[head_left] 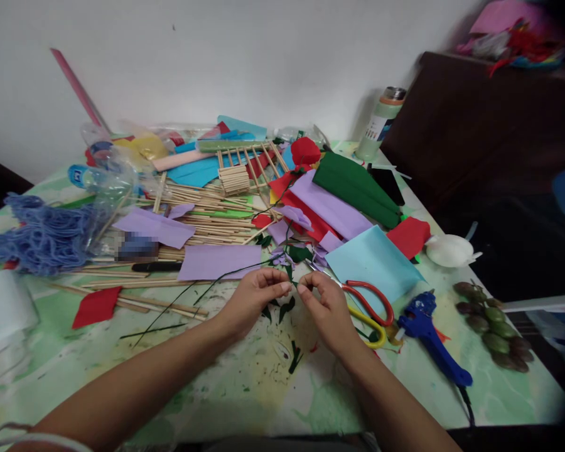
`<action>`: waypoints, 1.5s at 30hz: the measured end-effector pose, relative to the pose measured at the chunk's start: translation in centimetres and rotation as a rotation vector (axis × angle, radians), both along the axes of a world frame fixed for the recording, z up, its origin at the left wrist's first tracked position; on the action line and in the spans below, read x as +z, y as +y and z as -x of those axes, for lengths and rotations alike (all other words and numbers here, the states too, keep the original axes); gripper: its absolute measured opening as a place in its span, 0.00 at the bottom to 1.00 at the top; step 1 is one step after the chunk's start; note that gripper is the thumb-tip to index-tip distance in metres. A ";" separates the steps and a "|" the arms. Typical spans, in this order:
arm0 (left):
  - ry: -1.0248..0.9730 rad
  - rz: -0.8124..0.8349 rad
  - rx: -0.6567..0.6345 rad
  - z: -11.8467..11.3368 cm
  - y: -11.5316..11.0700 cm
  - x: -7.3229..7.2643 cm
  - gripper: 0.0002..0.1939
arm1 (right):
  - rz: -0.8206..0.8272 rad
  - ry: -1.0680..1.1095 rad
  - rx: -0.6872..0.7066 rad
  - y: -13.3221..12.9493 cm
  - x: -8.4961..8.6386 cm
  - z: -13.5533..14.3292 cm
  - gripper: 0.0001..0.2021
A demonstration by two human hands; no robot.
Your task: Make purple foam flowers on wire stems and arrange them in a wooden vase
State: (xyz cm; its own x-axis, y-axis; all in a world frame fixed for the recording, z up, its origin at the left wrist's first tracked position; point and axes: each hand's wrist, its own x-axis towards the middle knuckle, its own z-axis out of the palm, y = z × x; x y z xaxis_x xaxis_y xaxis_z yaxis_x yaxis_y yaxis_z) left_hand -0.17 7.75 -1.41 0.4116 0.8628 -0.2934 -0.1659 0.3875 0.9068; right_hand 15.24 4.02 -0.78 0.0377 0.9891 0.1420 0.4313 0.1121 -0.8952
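Green leaves (pixel 287 309) sit at the near middle of the counter (pixel 207 402), at and just below the fingertips of both hands; the left hand (pixel 263 292) has its thumb and forefinger closed in a pinch on the greenery, and the right hand (pixel 324 304) pinches it close by, its fingers nearly meeting the left's; the part gripped is mostly hidden.

Just right of the right hand lie scissors (pixel 368 301) with one red and one yellow handle; beyond them are a blue glue gun (pixel 428 339) and grapes (pixel 494 326); wooden sticks (pixel 216 229) and purple felt (pixel 221 262) lie to the left.

The upright bottle (pixel 380 125) by the wall has a white label with dark print, too small to read; a clear bottle (pixel 82 177) at left shows a pale mark on blue, also unreadable.
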 end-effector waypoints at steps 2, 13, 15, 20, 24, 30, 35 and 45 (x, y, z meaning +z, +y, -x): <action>0.006 0.003 -0.008 0.0 0.0 0.1 0.11 | -0.009 -0.014 0.006 0.0 0.1 0.0 0.06; 0.102 -0.033 -0.028 0.2 0.2 -0.3 0.11 | -0.014 -0.065 0.058 0.0 0.4 0.1 0.05; 0.093 -0.030 -0.022 0.2 0.2 -0.3 0.11 | -0.014 -0.058 0.049 0.0 0.4 0.0 0.05; 0.054 -0.045 0.003 0.1 0.1 -0.3 0.11 | -0.028 -0.050 0.023 -0.1 0.4 0.1 0.06; 0.066 -0.061 0.022 0.0 0.1 -0.2 0.11 | -0.044 -0.075 0.018 -0.1 0.5 0.2 0.06; 0.234 -0.233 0.067 1.6 2.2 0.6 0.12 | -0.155 -0.235 -0.066 -1.3 1.4 -2.6 0.06; 0.455 -0.506 -0.012 3.5 5.1 0.7 0.11 | -0.086 -0.402 -0.164 1.4 1.9 -4.4 0.07; 0.312 -0.405 -0.109 3.1 5.4 -0.9 0.13 | 0.166 -0.644 -0.083 9.8 0.1 1.8 0.11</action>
State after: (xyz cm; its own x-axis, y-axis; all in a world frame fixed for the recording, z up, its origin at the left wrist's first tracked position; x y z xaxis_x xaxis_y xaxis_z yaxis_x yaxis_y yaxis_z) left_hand -3.26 13.18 -2.33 0.4516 0.8897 -0.0679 0.1578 -0.0048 0.9875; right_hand 13.46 13.87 -0.65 0.0734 0.9973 0.0083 0.8865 -0.0614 -0.4586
